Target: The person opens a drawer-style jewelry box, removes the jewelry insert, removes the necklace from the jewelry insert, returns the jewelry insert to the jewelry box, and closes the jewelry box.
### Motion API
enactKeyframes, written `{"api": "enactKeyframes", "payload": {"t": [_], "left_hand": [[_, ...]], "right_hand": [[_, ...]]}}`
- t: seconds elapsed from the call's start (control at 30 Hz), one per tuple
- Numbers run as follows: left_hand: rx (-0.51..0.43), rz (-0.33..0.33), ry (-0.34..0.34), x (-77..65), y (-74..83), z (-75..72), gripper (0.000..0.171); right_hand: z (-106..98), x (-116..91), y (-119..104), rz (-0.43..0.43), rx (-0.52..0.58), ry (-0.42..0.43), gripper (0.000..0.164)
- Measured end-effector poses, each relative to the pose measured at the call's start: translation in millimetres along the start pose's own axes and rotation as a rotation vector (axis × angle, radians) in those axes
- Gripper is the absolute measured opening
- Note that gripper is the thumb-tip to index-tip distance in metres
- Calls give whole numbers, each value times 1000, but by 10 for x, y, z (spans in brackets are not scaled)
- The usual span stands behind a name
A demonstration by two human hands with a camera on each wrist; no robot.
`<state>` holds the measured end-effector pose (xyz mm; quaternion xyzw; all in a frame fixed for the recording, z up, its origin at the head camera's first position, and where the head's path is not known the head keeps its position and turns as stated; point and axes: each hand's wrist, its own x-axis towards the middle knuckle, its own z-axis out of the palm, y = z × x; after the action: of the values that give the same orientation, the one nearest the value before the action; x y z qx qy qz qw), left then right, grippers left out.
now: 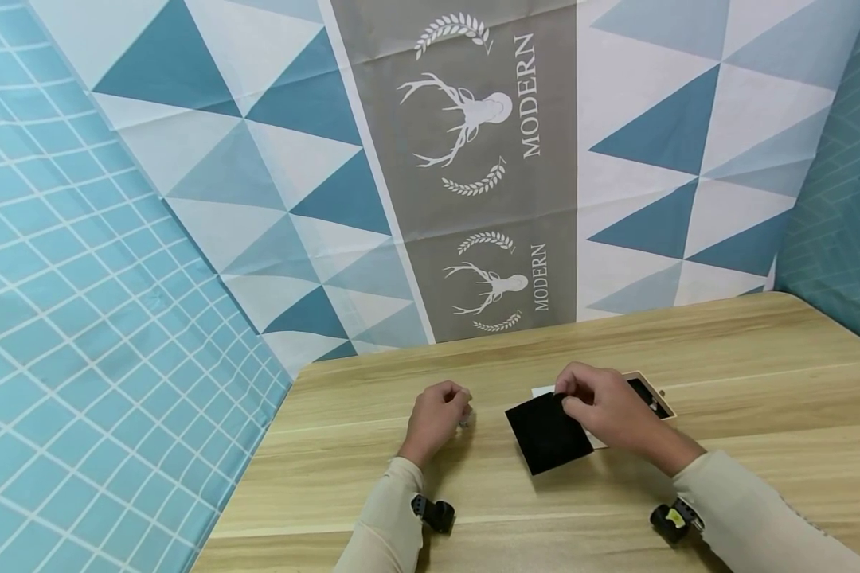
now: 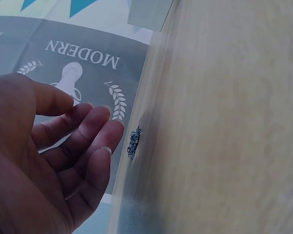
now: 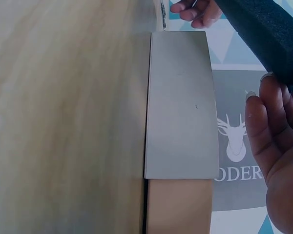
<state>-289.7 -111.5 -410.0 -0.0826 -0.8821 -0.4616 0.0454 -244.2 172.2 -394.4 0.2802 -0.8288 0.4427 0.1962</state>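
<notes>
My right hand (image 1: 605,402) pinches one corner of a square black foam pad (image 1: 549,436), which hangs tilted above the table. The right wrist view shows the thickness of this foam (image 3: 263,31) at the fingertips. Behind and below it lies a flat white box cover (image 3: 181,105), with a tan drawer (image 3: 179,207) sticking out of one end. In the head view the drawer's black inside (image 1: 643,390) shows past my right hand. My left hand (image 1: 437,415) is just beside a small, glittering silvery piece of jewellery (image 2: 134,143) on the table. Its fingers are loosely bent and hold nothing.
Everything lies on a light wood-grain table (image 1: 487,517). A patterned cloth with deer heads (image 1: 483,111) hangs along the far edge, and a blue checked cloth (image 1: 100,318) hangs at the left. Each sleeve has a black wrist camera (image 1: 437,516) strapped to it.
</notes>
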Motion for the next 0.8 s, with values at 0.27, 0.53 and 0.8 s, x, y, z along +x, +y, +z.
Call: {"api": "enactKeyframes", "payload": {"t": [0.27,0.53,0.8], "left_hand": [[-24,10,-7,-2,-1,10,24],[-25,13,-10,-5,-6,16,25],[-18,13,-10,-3,-2,15,25]], "right_hand": [[-18,-6,15,4,-27,51,26],[-71,-13,31,55,-92,88,21],[-104,-11,46,114,-116,61,18]]}}
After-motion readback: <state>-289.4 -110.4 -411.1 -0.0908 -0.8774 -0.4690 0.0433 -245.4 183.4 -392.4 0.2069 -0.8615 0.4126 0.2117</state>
